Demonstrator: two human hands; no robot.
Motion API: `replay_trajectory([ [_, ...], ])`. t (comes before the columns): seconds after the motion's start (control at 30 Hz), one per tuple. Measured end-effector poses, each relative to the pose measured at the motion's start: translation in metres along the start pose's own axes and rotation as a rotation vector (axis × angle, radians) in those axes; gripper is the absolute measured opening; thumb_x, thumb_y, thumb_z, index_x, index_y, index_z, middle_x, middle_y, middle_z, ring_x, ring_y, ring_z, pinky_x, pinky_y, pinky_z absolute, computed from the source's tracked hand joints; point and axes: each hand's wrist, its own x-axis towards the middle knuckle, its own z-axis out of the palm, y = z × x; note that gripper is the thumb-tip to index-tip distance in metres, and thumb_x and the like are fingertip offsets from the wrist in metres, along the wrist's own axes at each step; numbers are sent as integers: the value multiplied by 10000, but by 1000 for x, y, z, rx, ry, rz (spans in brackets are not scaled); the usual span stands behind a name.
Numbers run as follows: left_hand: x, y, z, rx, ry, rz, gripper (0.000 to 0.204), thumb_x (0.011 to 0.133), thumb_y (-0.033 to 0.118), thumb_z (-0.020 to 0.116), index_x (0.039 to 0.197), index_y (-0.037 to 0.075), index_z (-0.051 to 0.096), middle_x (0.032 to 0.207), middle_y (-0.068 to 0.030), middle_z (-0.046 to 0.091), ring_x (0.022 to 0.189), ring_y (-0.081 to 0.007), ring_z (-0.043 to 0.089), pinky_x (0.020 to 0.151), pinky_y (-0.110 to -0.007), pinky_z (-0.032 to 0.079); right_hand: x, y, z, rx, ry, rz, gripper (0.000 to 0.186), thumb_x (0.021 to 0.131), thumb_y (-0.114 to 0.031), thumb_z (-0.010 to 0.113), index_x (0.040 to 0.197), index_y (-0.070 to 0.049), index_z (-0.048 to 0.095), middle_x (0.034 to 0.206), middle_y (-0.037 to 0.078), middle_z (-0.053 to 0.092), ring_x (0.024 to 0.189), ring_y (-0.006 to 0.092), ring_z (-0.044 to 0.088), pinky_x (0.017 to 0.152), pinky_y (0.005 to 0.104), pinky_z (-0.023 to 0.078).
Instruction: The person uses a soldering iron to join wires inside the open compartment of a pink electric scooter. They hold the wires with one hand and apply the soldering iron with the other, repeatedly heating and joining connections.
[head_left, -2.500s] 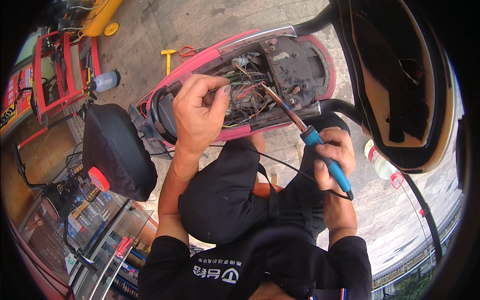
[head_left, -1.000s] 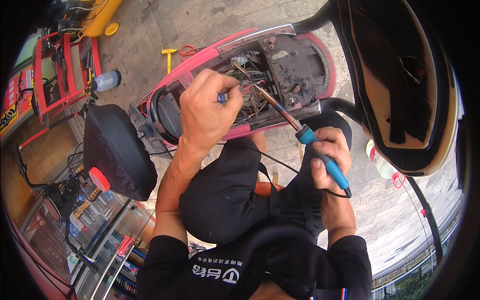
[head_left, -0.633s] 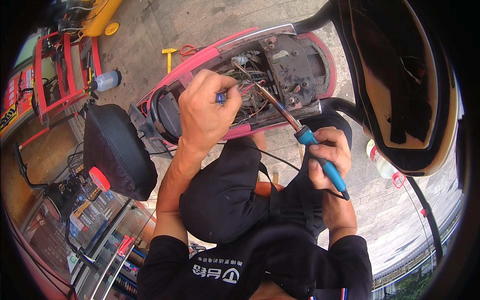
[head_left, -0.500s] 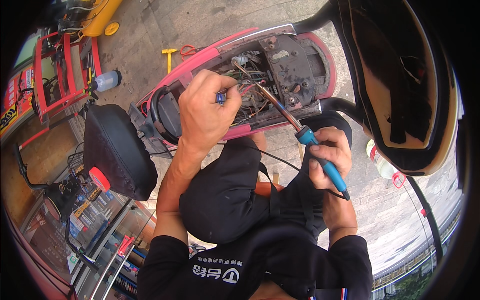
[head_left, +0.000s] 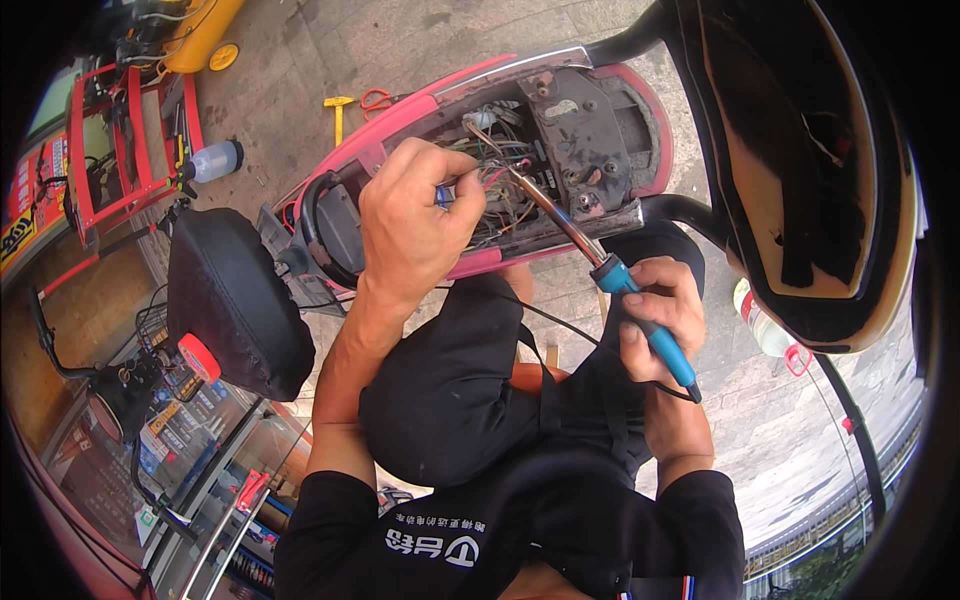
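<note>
Left fingers [head_left: 464,206] pinched near the soldering iron's tip — closer in than 2.5 seconds ago.
The left hand [head_left: 418,220] has shifted rightward, thumb and forefinger nearly meeting on a thin strand, too small to identify; a blue object [head_left: 441,196] shows beneath. The right hand [head_left: 665,315] wraps its fingers around the handle of the soldering iron [head_left: 614,275], whose tip reaches the wires [head_left: 512,212] — inside the open pink vehicle body [head_left: 405,122]. Beyond it lie a yellow hammer [head_left: 338,122] and red-handled scissors [head_left: 374,102].
</note>
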Motion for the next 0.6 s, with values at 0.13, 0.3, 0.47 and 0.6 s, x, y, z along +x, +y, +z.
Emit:
replay_trajectory([
  [0.13, 0, 0, 0, 5, -2, 9, 107, 737, -16, 717, 812, 30, 656, 768, -100, 637, 657, -284, 645, 577, -362, 507, 0, -1, 0, 8, -6, 28, 212, 786, -147, 708, 965, -34, 699, 1025, 175, 610, 759, 228, 606, 609, 302, 481],
  [0.3, 0, 0, 0, 13, -3, 22, 106, 737, -16, 715, 811, 31, 654, 768, -102, 635, 655, -289, 642, 575, -364, 505, -1, 0, -1, 6, -5, 31, 223, 780, -145, 703, 972, -32, 697, 1026, 178, 608, 762, 223, 606, 613, 302, 485],
  [0.47, 1, 0, 0, 12, -9, 19, 112, 735, -20, 713, 812, 31, 651, 761, -102, 625, 647, -288, 637, 570, -364, 502, -2, 0, -1, 0, -6, 40, 230, 778, -149, 705, 976, -32, 699, 1026, 177, 607, 765, 222, 606, 612, 301, 484],
  [0.6, 1, 0, 1, 19, -13, 22, 113, 734, -22, 712, 811, 32, 649, 757, -102, 621, 645, -287, 636, 568, -364, 501, -2, 0, -1, 1, -9, 43, 232, 777, -143, 703, 980, -32, 699, 1028, 176, 607, 769, 219, 605, 614, 299, 483],
])
